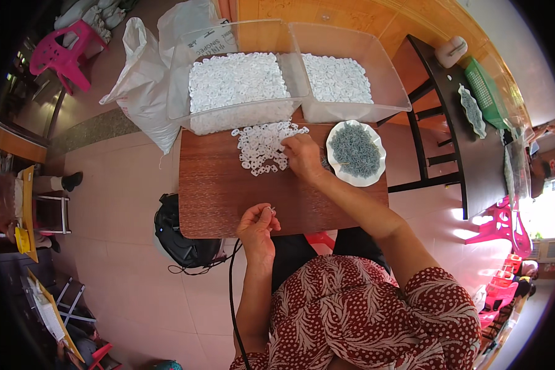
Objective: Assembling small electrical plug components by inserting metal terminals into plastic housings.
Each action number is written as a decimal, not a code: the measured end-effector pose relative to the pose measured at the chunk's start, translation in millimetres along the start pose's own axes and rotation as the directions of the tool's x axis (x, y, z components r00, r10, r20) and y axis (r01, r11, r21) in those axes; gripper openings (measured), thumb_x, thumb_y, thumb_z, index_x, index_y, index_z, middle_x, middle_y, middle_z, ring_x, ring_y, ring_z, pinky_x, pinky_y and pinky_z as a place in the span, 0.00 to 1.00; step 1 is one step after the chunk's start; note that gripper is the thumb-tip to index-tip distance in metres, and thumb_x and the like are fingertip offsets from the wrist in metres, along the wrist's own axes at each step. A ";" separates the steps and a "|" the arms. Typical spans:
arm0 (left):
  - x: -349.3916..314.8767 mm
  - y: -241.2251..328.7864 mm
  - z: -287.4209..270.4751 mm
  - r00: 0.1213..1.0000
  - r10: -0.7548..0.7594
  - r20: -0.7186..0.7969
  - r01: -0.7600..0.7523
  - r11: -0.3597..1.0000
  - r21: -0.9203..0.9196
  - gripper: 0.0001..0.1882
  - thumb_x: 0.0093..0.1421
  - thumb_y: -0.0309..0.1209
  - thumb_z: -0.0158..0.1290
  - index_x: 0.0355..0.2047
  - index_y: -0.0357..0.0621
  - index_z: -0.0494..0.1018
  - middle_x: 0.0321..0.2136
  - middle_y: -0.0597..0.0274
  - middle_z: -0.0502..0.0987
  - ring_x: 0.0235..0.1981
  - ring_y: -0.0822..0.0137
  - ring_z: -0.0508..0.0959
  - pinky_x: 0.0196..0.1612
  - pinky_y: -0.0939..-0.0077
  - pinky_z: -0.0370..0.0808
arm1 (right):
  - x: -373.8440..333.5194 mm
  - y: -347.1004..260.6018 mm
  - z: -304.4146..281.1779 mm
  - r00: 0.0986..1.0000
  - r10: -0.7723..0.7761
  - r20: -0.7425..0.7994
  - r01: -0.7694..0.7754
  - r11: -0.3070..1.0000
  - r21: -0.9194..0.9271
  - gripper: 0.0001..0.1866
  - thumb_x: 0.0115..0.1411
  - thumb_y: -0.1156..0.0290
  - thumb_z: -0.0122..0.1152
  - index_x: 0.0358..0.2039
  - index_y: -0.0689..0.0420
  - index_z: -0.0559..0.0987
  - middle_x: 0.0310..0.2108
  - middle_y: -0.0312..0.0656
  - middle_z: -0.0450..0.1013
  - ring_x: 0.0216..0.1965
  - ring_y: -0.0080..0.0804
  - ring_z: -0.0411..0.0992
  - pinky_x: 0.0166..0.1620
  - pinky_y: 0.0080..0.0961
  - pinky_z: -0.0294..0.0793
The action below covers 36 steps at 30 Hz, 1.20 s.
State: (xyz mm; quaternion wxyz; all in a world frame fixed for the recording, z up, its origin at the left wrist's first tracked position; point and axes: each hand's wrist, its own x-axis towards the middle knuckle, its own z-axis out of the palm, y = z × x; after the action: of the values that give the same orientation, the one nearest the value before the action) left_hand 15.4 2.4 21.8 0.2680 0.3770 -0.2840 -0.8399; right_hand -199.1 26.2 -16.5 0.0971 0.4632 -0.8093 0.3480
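Note:
My left hand (257, 229) is raised over the near edge of the brown table (228, 203), thumb and fingers pinched on a small white plastic clip (272, 210). Farther off, my right hand (303, 157) reaches across to the right edge of a loose pile of such white clips (262, 145). Its fingers are drawn together and touch the pile; whatever they hold is hidden. Just right of that hand stands a white wavy-rimmed dish (376, 176), filled with small thin grey nail-like pieces (354, 150).
Two clear plastic bins (240, 111) (388, 92) of white clips stand behind the table. White sacks (143, 80) lean at their left, and a black bag (182, 231) rests below. A dark side table (475, 166) at right carries a green basket (484, 92). A black cable (230, 296) passes my left arm.

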 end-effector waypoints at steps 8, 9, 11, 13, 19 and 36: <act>-2.0 -1.7 5.5 0.999 -0.049 -0.006 0.048 0.999 -0.014 0.03 0.57 0.22 0.52 0.32 0.35 0.73 0.23 0.59 0.75 0.18 0.71 0.73 0.22 0.78 0.70 | -6.7 -1.8 -12.0 0.971 -0.098 0.218 0.121 0.988 -0.094 0.11 0.42 0.75 0.64 0.30 0.54 0.77 0.27 0.43 0.69 0.33 0.44 0.69 0.34 0.36 0.70; -2.4 -1.8 6.1 0.999 -0.047 -0.005 0.047 0.999 -0.013 0.03 0.57 0.22 0.52 0.32 0.35 0.73 0.23 0.59 0.75 0.18 0.71 0.73 0.22 0.78 0.70 | -5.6 -3.3 -10.2 0.967 -0.063 0.247 0.105 0.981 -0.161 0.11 0.42 0.75 0.64 0.30 0.53 0.77 0.27 0.43 0.69 0.34 0.44 0.69 0.34 0.37 0.70; -4.0 -1.3 7.0 0.999 -0.044 0.001 0.044 0.999 -0.017 0.03 0.57 0.22 0.52 0.32 0.35 0.73 0.23 0.59 0.75 0.18 0.71 0.73 0.22 0.78 0.70 | -1.9 -2.4 -5.6 0.969 -0.059 0.241 0.099 0.982 -0.160 0.08 0.42 0.75 0.62 0.27 0.54 0.76 0.27 0.45 0.69 0.34 0.46 0.68 0.34 0.38 0.69; -4.1 0.0 6.5 0.999 -0.043 -0.004 0.043 0.999 -0.023 0.03 0.57 0.22 0.52 0.32 0.35 0.73 0.23 0.59 0.75 0.18 0.71 0.73 0.22 0.78 0.70 | 1.7 -2.6 -3.3 0.971 -0.056 0.234 0.095 0.983 -0.160 0.06 0.42 0.75 0.60 0.24 0.55 0.75 0.27 0.48 0.69 0.34 0.47 0.68 0.34 0.40 0.69; -3.1 5.5 7.6 0.999 -0.045 -0.005 0.045 0.998 -0.052 0.03 0.58 0.22 0.52 0.32 0.35 0.73 0.23 0.59 0.75 0.18 0.72 0.73 0.22 0.78 0.70 | 2.4 -11.9 -13.6 0.972 -0.029 0.232 0.049 0.995 -0.082 0.07 0.43 0.75 0.60 0.27 0.54 0.77 0.26 0.50 0.70 0.35 0.49 0.69 0.35 0.40 0.70; -25.5 30.3 40.5 0.996 -0.013 0.085 0.019 0.996 -0.081 0.07 0.59 0.23 0.51 0.38 0.35 0.72 0.26 0.60 0.74 0.22 0.74 0.72 0.24 0.79 0.70 | -29.8 -78.4 -106.1 0.664 0.206 0.719 -0.747 0.152 0.647 0.08 0.54 0.73 0.59 0.35 0.60 0.79 0.25 0.34 0.74 0.26 0.16 0.68 0.26 0.13 0.64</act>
State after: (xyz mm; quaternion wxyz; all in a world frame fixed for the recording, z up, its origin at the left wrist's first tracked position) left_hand 5.3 9.4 77.1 0.2643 0.3322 -0.2572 -0.8681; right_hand -136.2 90.0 84.8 -0.5004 0.2035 -0.5640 0.6246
